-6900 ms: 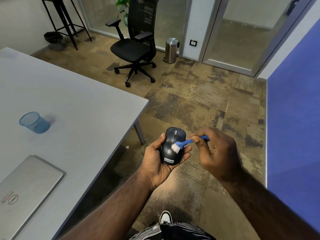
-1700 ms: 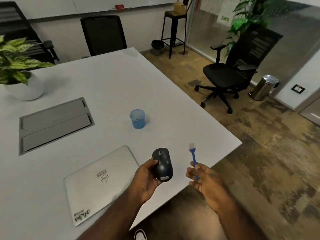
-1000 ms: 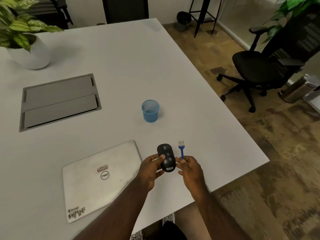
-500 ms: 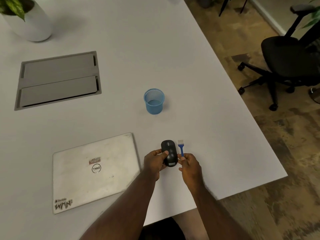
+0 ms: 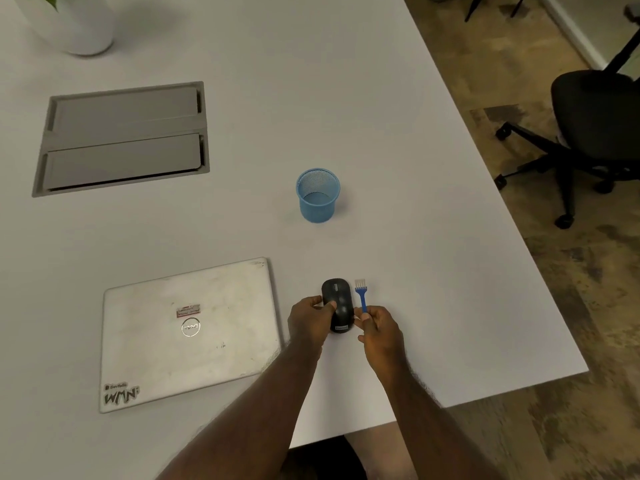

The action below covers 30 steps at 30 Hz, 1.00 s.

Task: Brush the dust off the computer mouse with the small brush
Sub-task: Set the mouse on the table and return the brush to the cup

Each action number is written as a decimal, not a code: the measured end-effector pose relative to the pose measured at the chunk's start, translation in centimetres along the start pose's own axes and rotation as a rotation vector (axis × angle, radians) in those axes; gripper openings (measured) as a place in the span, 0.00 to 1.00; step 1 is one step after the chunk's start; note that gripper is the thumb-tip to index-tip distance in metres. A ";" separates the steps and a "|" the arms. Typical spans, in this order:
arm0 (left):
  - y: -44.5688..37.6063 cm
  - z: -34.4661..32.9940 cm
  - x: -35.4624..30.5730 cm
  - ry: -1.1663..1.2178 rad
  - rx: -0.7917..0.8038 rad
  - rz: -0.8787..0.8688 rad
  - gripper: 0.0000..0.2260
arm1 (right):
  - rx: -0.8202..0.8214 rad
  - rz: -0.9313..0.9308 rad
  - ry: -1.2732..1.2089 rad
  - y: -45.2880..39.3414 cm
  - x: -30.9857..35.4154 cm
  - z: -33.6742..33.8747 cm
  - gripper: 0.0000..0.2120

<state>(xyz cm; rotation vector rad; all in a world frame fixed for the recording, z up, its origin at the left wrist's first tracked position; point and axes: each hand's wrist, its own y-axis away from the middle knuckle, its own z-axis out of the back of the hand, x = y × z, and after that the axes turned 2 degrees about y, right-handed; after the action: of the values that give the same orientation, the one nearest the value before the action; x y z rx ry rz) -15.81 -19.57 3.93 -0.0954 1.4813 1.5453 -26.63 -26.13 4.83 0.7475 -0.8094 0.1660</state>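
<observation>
Near the tabletop's front edge, toward its right corner, the left hand grips the black computer mouse, fingers curled round its left side. Just beside it, the right hand pinches the handle of the small blue brush, bristles pointing away and clear of the mouse. No bristles touch it now, so either brushing is done and both are being set down, or strokes remain; dust cannot be made out
</observation>
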 end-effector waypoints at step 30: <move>-7.4 15.5 1.5 -1.053 -0.373 -0.668 0.25 | -0.249 0.517 0.173 -9.8 19.6 2.3 0.11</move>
<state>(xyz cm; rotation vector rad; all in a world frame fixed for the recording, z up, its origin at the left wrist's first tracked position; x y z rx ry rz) -3.48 -7.67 1.62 0.0153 0.2641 1.0028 -10.49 -37.59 14.47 0.2727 -0.8259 0.5750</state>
